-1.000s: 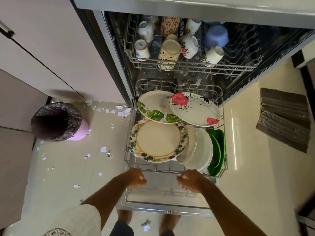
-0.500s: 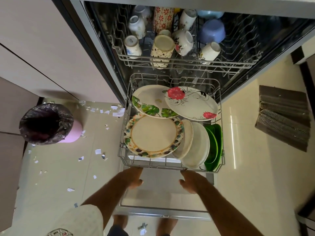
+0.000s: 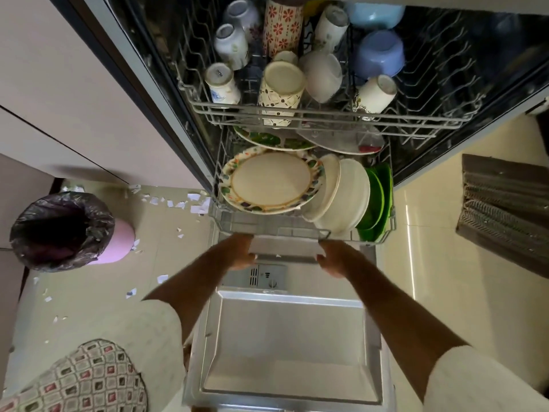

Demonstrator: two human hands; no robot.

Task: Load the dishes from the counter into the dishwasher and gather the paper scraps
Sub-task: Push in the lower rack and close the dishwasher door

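Note:
The dishwasher's lower rack [image 3: 297, 233] holds a flower-rimmed plate [image 3: 271, 179], white plates [image 3: 344, 197] and green plates [image 3: 377, 200]; two more plates sit half hidden under the upper rack [image 3: 326, 121]. That upper rack carries several upturned cups [image 3: 280, 84] and a blue bowl [image 3: 380, 53]. My left hand [image 3: 240, 252] and my right hand [image 3: 335, 258] press against the lower rack's front edge, a little apart, above the open door [image 3: 291, 337]. Paper scraps [image 3: 178, 202] lie scattered on the floor to the left.
A pink bin with a black liner [image 3: 62, 230] stands on the floor at the left, scraps around it. Cabinet fronts [image 3: 74, 99] line the left side. A grey mat [image 3: 505, 209] lies on the tiles at the right.
The lower rack has slid back into the dishwasher, its rear plates now under the upper rack. Both hands moved forward with its front edge.

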